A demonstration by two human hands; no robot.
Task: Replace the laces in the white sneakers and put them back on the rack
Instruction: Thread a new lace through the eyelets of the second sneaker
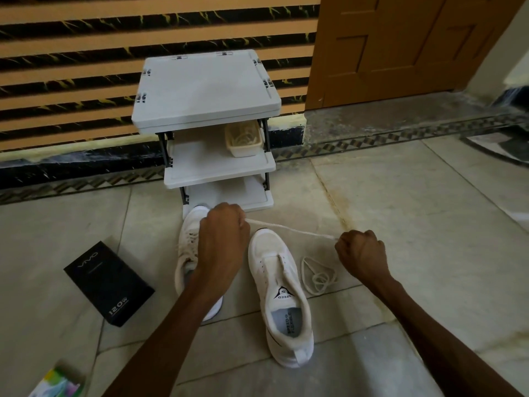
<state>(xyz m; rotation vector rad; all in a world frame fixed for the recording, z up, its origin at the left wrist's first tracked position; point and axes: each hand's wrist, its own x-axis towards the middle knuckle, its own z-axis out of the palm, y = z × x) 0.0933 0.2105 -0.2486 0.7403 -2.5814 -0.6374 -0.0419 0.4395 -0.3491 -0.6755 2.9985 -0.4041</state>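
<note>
While you hold the lace (289, 229) stretched in front of the rack (206, 90), both sets of fingers are curled tight on it. Your left hand (221, 239) grips one end just off the rack's bottom shelf edge. Your right hand (360, 253) pinches the other end in a fist, further out from the rack and to its right. The lace sags slightly between them, clear of the floor (429, 224).

Under your left hand, the laced sneaker (187, 245) lies with its toe at the front edge of the rack's lowest shelf. The unlaced sneaker (274, 282) lies beside it, toe pointing at the rack but apart from that edge. A second lace (317, 275) lies coiled on the floor just to the right of the unlaced sneaker.

A cream basket (243, 138) sits at the right end of the rack's middle shelf, and the rest of that shelf is bare. A black box (108, 282) lies out from the rack's left corner. Right of the rack, open tile runs to the door (400, 47).
</note>
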